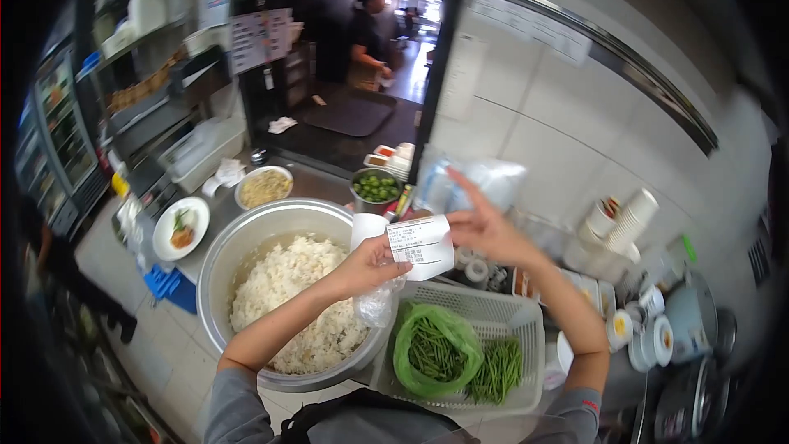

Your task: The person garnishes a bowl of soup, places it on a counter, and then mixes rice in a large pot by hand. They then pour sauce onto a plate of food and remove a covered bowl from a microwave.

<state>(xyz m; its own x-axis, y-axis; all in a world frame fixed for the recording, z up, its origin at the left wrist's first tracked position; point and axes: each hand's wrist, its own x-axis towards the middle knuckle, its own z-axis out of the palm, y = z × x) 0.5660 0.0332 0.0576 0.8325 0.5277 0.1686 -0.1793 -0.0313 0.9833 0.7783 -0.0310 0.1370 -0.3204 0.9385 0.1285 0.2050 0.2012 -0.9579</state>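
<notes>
My left hand [370, 265] pinches a white printed paper slip [419, 244] by its left side, above the right rim of a big metal pot [215, 267] of white rice [288, 304]. Just right of the slip is my right hand [485, 226], its index finger stretched out and the fingers apart; the fingertips nearest the slip overlap its edge. A crumpled clear plastic bag [375, 304] hangs below my left hand. Under my hands, a white basket [518, 312] holds a green bag [403, 353] of green beans and a loose bunch of beans [498, 370].
Behind the pot stand a bowl of pale food [265, 187], a container of green pieces [376, 187] and a white plate with food [182, 228]. Beyond the serving window a person [366, 41] stands near a dark tray [351, 112]. Stacked cups [633, 218] are at right.
</notes>
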